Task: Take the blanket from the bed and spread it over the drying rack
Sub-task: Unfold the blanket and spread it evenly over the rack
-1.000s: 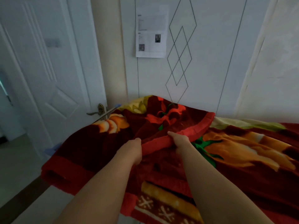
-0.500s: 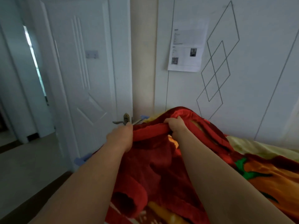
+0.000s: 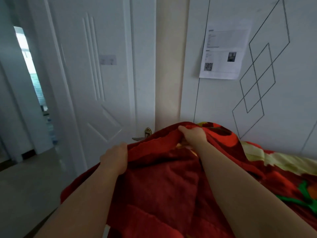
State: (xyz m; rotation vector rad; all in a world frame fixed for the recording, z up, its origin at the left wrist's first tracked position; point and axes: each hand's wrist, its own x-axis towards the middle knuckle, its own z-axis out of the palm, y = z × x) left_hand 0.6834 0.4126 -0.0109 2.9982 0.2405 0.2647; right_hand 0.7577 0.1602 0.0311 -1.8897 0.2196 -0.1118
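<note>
Left hand (image 3: 114,158): fingers clamped on the red hem.
Right hand (image 3: 193,135): gripping the hem higher up.
Blanket (image 3: 163,182): bunched, lifted between both.

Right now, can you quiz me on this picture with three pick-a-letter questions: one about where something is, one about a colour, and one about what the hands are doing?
1. Where is the printed sheet? A on the floor; B on the wall right of the door; C on the ceiling.
2. What colour is the blanket edge being held? A blue; B red; C grey.
3. What are the left hand and right hand doing? A hanging empty; B clapping; C gripping the blanket.

Answers: B, it hangs beside the diamond lines. B, the hem between the hands is red. C, both hands clutch the lifted edge.
</note>
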